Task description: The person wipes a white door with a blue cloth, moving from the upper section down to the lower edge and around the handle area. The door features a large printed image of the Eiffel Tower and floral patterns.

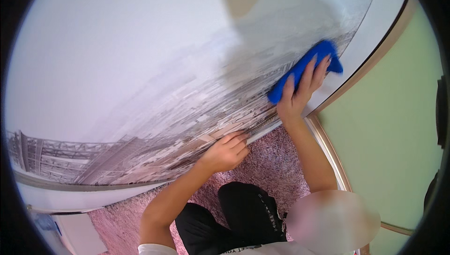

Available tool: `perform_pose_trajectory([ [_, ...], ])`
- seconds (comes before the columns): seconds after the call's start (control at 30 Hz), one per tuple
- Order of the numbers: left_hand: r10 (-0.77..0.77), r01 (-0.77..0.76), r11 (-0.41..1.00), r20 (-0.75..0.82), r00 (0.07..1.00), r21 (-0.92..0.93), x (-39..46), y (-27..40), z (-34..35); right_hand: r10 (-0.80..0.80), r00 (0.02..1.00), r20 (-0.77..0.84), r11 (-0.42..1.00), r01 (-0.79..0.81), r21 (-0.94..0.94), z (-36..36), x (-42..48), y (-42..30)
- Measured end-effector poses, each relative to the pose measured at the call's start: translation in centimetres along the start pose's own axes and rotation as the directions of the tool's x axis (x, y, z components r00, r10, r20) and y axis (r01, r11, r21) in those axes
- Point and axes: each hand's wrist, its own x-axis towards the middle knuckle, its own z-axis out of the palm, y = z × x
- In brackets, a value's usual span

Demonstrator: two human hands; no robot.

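Note:
A large upright panel [140,61] bears a greyish printed cityscape with a steel lattice structure at its lower left. My right hand [302,86] presses a folded blue cloth [302,70] against the panel near its right edge, fingers spread over the cloth. One corner of the cloth sticks out past the fingertips. Lower and to the left, my left hand [228,151] rests at the panel's bottom edge with bent fingers. Its fingertips meet the print there; whether they grip anything is hidden. A shadow falls on the panel above the cloth.
Pinkish shaggy carpet [267,156] lies below the panel, under my black-clad knees [246,205]. A pale green wall surface [379,121] with brown trim [330,149] stands close on the right. At lower left are a white box-like object [79,232] and a translucent bluish container [44,222].

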Motion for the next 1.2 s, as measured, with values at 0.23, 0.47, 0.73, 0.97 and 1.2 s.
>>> perform_pose_trajectory([
  [0.23,-0.201,0.200,0.970,-0.007,0.980,0.140,-4.9,2.1,-3.8,-0.565,0.785,0.252,0.824,0.549,0.138,3.2,-12.0,-5.3],
  [0.47,-0.071,0.063,0.995,0.105,0.992,0.083,-8.2,0.0,-5.3,-0.163,0.985,0.063,0.987,0.162,0.024,2.1,-5.2,-7.2],
  [0.73,-0.168,0.153,0.984,0.189,0.968,0.092,-13.0,1.5,-2.4,-0.698,0.550,0.458,0.702,0.400,0.589,3.6,-9.8,-13.5],
  [0.97,-0.331,0.325,0.943,0.125,0.935,0.065,-17.0,3.0,-8.0,-0.353,0.919,0.176,0.934,0.336,0.121,4.0,-8.5,-18.0],
  [1.2,-0.527,0.532,0.846,0.228,0.819,0.046,-18.8,4.6,-9.2,-0.689,0.478,0.545,0.723,0.402,0.561,4.1,-15.1,-15.8],
])
